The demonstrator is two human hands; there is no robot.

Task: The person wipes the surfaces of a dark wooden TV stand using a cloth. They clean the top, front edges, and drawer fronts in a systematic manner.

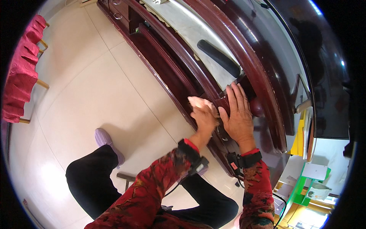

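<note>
My left hand point(205, 119) is closed around a crumpled pale pink cloth point(200, 102), blurred as if moving. The cloth lies against the lower front of a dark red wooden TV cabinet point(183, 61), beside its open compartment. To the right, my right hand point(238, 114) rests flat on the cabinet's front near the top ledge, fingers pointing away from me, thumb spread and nothing held. Just past its fingertips, a long black object point(218, 58) with a rounded end lies on the pale marble-like shelf point(183, 27). The cloth's underside is hidden.
A large black television point(328, 86) stands on the right. Low stools under a red cloth point(23, 71) line the far left. A small bench point(125, 177) stands by my legs. Green shelving point(300, 187) is at the lower right. The cabinet's edge point(155, 75) has chipped paint.
</note>
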